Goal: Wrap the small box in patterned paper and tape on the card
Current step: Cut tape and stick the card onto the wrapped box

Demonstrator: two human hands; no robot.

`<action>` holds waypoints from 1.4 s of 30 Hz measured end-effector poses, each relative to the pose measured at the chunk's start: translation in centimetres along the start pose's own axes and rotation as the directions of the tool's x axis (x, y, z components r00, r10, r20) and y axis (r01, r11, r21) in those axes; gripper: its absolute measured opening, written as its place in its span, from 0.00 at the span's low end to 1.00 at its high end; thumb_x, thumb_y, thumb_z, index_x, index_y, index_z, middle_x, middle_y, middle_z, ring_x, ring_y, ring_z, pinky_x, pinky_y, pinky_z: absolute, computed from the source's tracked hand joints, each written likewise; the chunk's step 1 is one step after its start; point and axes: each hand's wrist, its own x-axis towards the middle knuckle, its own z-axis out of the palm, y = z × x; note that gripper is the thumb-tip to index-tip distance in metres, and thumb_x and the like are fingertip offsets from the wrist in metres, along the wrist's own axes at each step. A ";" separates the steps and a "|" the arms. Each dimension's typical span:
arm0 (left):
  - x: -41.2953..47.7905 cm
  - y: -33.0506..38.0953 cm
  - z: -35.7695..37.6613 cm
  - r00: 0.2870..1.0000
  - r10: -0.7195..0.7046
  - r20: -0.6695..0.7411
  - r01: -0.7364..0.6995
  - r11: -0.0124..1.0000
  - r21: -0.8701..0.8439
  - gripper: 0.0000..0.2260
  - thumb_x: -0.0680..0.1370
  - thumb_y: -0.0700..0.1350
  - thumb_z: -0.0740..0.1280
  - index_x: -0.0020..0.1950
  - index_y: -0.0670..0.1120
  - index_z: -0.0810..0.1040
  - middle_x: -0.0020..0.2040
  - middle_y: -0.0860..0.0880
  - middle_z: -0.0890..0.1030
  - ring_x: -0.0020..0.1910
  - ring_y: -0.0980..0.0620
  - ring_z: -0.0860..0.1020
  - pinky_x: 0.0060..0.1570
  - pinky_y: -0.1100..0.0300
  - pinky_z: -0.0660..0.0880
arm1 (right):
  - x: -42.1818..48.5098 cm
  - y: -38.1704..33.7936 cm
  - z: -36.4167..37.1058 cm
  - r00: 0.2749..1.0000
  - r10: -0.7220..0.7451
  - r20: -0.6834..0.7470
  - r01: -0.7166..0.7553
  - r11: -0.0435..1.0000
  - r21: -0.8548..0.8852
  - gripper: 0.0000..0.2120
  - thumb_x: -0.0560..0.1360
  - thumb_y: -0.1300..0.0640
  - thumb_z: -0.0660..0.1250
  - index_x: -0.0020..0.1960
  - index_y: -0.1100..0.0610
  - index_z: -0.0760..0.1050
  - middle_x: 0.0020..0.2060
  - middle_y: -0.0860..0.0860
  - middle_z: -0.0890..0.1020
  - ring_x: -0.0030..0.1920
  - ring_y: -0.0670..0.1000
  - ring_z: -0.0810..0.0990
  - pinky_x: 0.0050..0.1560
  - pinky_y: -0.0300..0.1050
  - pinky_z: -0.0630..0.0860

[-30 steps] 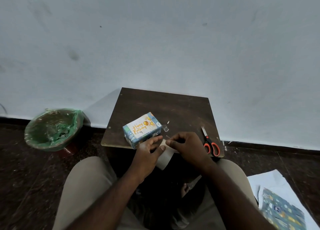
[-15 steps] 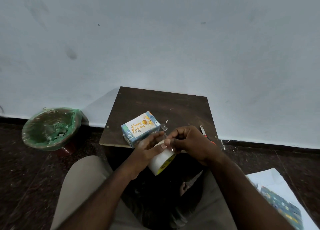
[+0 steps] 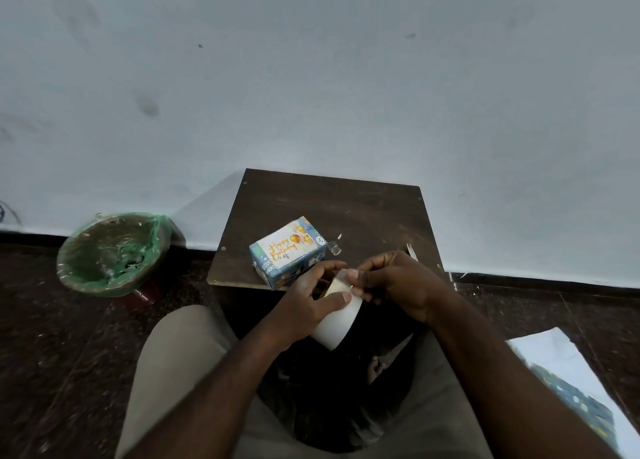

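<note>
The small box wrapped in blue patterned paper [image 3: 277,274], a white "Happy Birthday" card [image 3: 285,247] on its top, sits on the dark brown wooden board [image 3: 346,209] at eleven o'clock from the hands. The left hand [image 3: 304,306] curls round a wide whitish roll of tape [image 3: 337,323], while the right hand [image 3: 398,285] pinches at its upper rim, apparently the free end. The step likely goes best with the roll steady and a short strip drawn straight.

A green-lined bin [image 3: 157,230] stands on the dark floor [image 3: 52,354] left of the brown board [image 3: 329,209].
</note>
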 end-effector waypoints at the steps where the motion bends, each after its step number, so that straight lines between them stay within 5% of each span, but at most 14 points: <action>1: -0.1 0.1 -0.1 1.000 0.012 -0.001 -0.012 1.000 0.025 0.22 0.70 0.50 0.71 0.64 0.57 0.75 0.57 0.48 0.81 0.54 0.52 0.81 0.47 0.61 0.78 | 0.1 0.0 0.1 1.000 0.007 -0.008 -0.007 1.000 0.004 0.09 0.70 0.56 0.75 0.34 0.59 0.83 0.31 0.57 0.80 0.30 0.48 0.75 0.31 0.39 0.72; 6: 0.0 0.0 -0.6 0.998 0.062 -0.006 -0.060 0.990 0.128 0.26 0.68 0.57 0.71 0.66 0.62 0.71 0.62 0.50 0.77 0.58 0.52 0.79 0.59 0.52 0.79 | 0.7 0.0 0.2 0.998 -0.009 -0.055 0.011 0.999 0.038 0.09 0.73 0.60 0.73 0.34 0.60 0.83 0.31 0.56 0.81 0.31 0.48 0.77 0.35 0.41 0.74; 10: -0.2 0.2 -0.3 0.995 0.095 0.006 -0.095 0.984 0.153 0.30 0.68 0.58 0.70 0.69 0.59 0.69 0.63 0.51 0.76 0.60 0.52 0.78 0.63 0.48 0.76 | 0.6 0.0 -0.5 0.986 -0.069 -0.149 0.082 0.993 0.081 0.10 0.65 0.55 0.76 0.33 0.61 0.81 0.30 0.56 0.80 0.29 0.49 0.74 0.30 0.40 0.70; 16: -0.6 0.7 0.3 0.983 0.163 0.083 -0.174 0.972 0.159 0.27 0.69 0.53 0.72 0.66 0.66 0.70 0.60 0.48 0.77 0.57 0.47 0.79 0.60 0.44 0.77 | 0.4 0.8 -2.2 0.999 -0.030 -0.013 0.031 0.994 0.108 0.07 0.69 0.57 0.74 0.37 0.60 0.82 0.33 0.57 0.80 0.33 0.51 0.76 0.37 0.43 0.74; 19: -1.0 1.4 0.9 0.965 0.202 0.169 -0.231 0.957 0.174 0.20 0.71 0.49 0.71 0.62 0.58 0.74 0.56 0.54 0.79 0.55 0.52 0.79 0.54 0.55 0.77 | 0.2 1.0 -2.4 0.999 -0.041 0.026 0.037 0.987 0.154 0.01 0.68 0.63 0.72 0.40 0.60 0.82 0.37 0.56 0.82 0.36 0.50 0.79 0.39 0.41 0.77; 30: -1.7 2.0 2.5 0.903 0.183 0.389 -0.359 0.819 0.448 0.21 0.72 0.51 0.72 0.65 0.60 0.77 0.64 0.60 0.73 0.65 0.64 0.71 0.64 0.66 0.68 | 0.0 1.7 -2.8 0.965 -0.044 0.259 -0.029 0.961 0.274 0.20 0.66 0.70 0.72 0.57 0.60 0.80 0.54 0.58 0.82 0.53 0.54 0.80 0.57 0.48 0.74; 35: -2.3 1.9 3.7 0.887 0.245 0.392 -0.426 0.761 0.489 0.22 0.73 0.50 0.72 0.68 0.56 0.77 0.68 0.56 0.75 0.68 0.63 0.70 0.68 0.65 0.66 | -0.1 2.1 -2.6 0.919 -0.103 0.380 -0.004 0.963 0.271 0.28 0.65 0.66 0.76 0.64 0.57 0.77 0.62 0.60 0.78 0.64 0.58 0.75 0.64 0.51 0.72; 38: -2.0 1.7 3.6 0.880 0.302 0.366 -0.456 0.752 0.476 0.22 0.74 0.45 0.73 0.68 0.52 0.78 0.66 0.55 0.78 0.67 0.63 0.72 0.67 0.65 0.68 | -0.2 2.0 -2.7 0.875 -0.164 0.456 0.013 0.948 0.317 0.37 0.68 0.49 0.78 0.73 0.59 0.69 0.66 0.61 0.74 0.69 0.61 0.70 0.63 0.53 0.70; 42: -1.8 1.3 3.4 0.919 0.300 0.256 -0.385 0.829 0.407 0.19 0.75 0.45 0.70 0.67 0.50 0.79 0.62 0.59 0.80 0.63 0.66 0.75 0.65 0.65 0.71 | -0.8 1.3 -2.4 0.961 -0.167 0.222 0.085 0.938 0.336 0.40 0.65 0.38 0.78 0.70 0.58 0.72 0.63 0.62 0.77 0.65 0.59 0.76 0.58 0.51 0.77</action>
